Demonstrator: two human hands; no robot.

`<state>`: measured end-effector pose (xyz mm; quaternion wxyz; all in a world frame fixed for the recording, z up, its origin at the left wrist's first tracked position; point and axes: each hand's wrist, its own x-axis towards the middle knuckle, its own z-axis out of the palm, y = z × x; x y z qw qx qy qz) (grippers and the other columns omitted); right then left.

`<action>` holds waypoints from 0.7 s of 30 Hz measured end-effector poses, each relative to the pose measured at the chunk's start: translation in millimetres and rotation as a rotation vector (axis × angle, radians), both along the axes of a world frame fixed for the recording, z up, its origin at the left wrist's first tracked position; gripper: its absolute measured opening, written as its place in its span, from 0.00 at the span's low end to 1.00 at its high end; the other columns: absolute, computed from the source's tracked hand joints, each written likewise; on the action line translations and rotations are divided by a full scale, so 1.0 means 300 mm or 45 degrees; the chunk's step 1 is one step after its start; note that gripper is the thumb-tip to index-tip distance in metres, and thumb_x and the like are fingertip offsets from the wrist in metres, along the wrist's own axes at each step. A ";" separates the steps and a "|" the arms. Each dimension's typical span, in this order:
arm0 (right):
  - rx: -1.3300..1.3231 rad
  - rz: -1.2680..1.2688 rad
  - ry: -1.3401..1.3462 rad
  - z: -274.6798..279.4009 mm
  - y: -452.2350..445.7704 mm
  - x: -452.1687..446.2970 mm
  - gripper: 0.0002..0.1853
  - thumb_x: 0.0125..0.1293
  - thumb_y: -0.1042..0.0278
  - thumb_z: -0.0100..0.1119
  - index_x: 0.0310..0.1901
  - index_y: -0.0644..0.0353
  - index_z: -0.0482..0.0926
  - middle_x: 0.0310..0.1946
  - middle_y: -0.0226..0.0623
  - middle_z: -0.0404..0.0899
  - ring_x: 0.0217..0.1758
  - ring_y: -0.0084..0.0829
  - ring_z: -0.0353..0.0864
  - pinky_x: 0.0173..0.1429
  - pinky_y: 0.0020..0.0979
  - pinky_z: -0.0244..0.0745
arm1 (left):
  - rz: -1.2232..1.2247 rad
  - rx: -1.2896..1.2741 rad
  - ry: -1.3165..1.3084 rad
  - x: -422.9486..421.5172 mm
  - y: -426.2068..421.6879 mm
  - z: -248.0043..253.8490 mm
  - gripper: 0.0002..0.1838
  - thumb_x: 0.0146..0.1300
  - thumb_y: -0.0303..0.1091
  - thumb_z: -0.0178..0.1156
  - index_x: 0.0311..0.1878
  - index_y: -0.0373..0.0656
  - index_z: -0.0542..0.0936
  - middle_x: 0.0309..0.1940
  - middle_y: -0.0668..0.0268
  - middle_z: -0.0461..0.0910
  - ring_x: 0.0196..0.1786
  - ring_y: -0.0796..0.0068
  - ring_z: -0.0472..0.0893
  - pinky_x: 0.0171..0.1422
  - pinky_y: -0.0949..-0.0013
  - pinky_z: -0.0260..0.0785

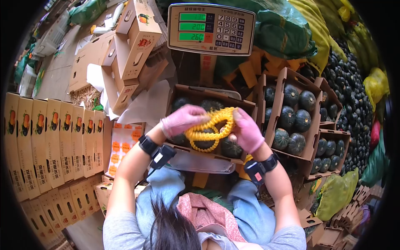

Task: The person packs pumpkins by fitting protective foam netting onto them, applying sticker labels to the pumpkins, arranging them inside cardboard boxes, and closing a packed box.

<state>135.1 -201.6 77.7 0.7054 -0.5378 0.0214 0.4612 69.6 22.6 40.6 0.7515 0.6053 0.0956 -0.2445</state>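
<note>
Between my hands a yellow foam fruit net is stretched into loops above an open carton of dark green pumpkins. My right hand, in a pink glove, grips the net's right end. Pink-gloved too, my left hand has its slightly blurred fingers closed on the left side of the net. The carton rests on the metal platform of a scale. Net and hands hide part of the pumpkins inside it.
The scale's lit display stands behind the carton. Open cartons of pumpkins are on the right, beside a large pumpkin heap. Printed cartons line the left, near a sticker sheet. Tall empty cartons lean behind.
</note>
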 end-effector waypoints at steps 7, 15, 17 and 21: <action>-0.965 0.366 -0.542 -0.095 0.140 0.013 0.16 0.70 0.57 0.44 0.54 0.56 0.67 0.37 0.51 0.79 0.38 0.47 0.82 0.34 0.40 0.78 | 0.164 0.992 -0.335 0.116 -0.047 -0.124 0.14 0.66 0.39 0.56 0.48 0.40 0.75 0.36 0.47 0.79 0.41 0.46 0.78 0.47 0.60 0.70; -0.869 0.267 -0.385 -0.114 0.166 0.051 0.16 0.70 0.59 0.43 0.54 0.56 0.68 0.47 0.58 0.77 0.46 0.59 0.77 0.52 0.44 0.73 | 0.175 0.828 -0.299 0.126 -0.046 -0.172 0.18 0.68 0.39 0.54 0.55 0.37 0.72 0.46 0.50 0.79 0.48 0.59 0.79 0.56 0.65 0.69; -0.924 0.246 -0.608 -0.240 0.169 0.047 0.15 0.69 0.60 0.45 0.53 0.55 0.69 0.47 0.57 0.77 0.49 0.58 0.77 0.53 0.43 0.72 | 0.140 0.832 -0.302 0.138 -0.039 -0.154 0.18 0.68 0.38 0.54 0.54 0.36 0.73 0.44 0.52 0.80 0.47 0.63 0.78 0.54 0.67 0.69; -0.985 0.050 -0.908 -0.262 0.190 0.011 0.15 0.69 0.58 0.47 0.54 0.53 0.69 0.47 0.61 0.75 0.52 0.58 0.74 0.55 0.45 0.70 | 0.322 0.740 -0.411 0.120 -0.028 -0.149 0.14 0.69 0.37 0.55 0.51 0.37 0.73 0.38 0.62 0.78 0.41 0.76 0.74 0.49 0.72 0.68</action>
